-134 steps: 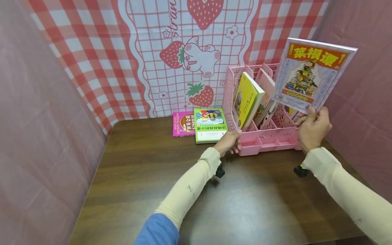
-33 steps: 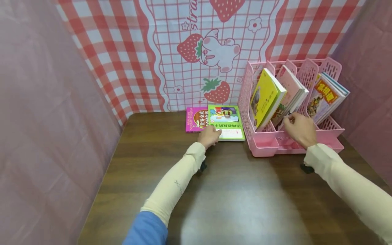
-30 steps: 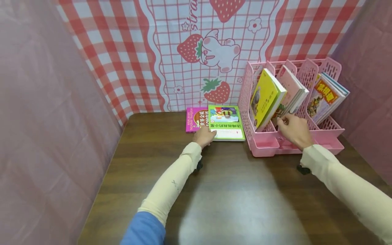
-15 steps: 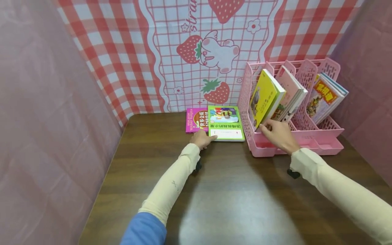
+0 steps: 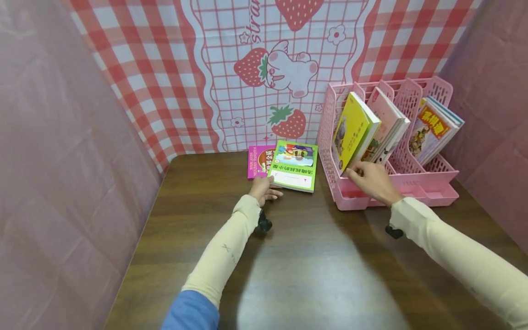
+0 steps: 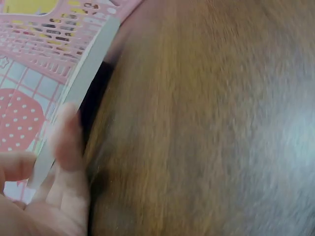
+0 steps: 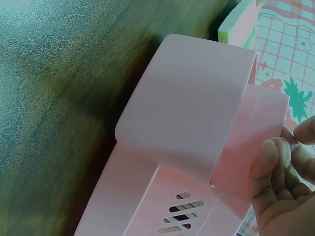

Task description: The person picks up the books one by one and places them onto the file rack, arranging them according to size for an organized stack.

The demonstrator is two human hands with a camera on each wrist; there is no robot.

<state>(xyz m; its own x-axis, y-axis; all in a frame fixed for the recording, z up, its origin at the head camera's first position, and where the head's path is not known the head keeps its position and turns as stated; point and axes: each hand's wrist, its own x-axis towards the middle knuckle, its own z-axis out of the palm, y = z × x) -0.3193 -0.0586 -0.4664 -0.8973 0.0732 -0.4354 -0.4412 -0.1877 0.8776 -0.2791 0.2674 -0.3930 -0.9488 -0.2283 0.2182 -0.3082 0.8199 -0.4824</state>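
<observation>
In the head view my left hand (image 5: pixel 261 191) holds the lower left corner of a green-bordered picture book (image 5: pixel 294 158). Thumb and fingers lie on both sides of the book's pale edge (image 6: pixel 83 78) in the left wrist view. The book overlaps a magenta book (image 5: pixel 256 161) and sits slightly turned. My right hand (image 5: pixel 373 181) grips the front rim of the pink desk organizer (image 5: pixel 327 151), just below a yellow book (image 5: pixel 352 130) leaning in its leftmost slot. Curled fingers show at the rim in the right wrist view.
Pink-covered books (image 5: pixel 381 117) lean in the organizer's second slot. A comic book with a red title band (image 5: pixel 429 130) stands with others in the rightmost slot. Small trays (image 5: pixel 439 195) run along the organizer's front. A strawberry-print cloth (image 5: pixel 251 105) hangs behind the wooden table (image 5: pixel 313 256).
The comic book went from my right hand into the rightmost slot. My right hand moved left along the organizer's front. My left hand left the organizer, took the green-bordered book and turned it slightly.
</observation>
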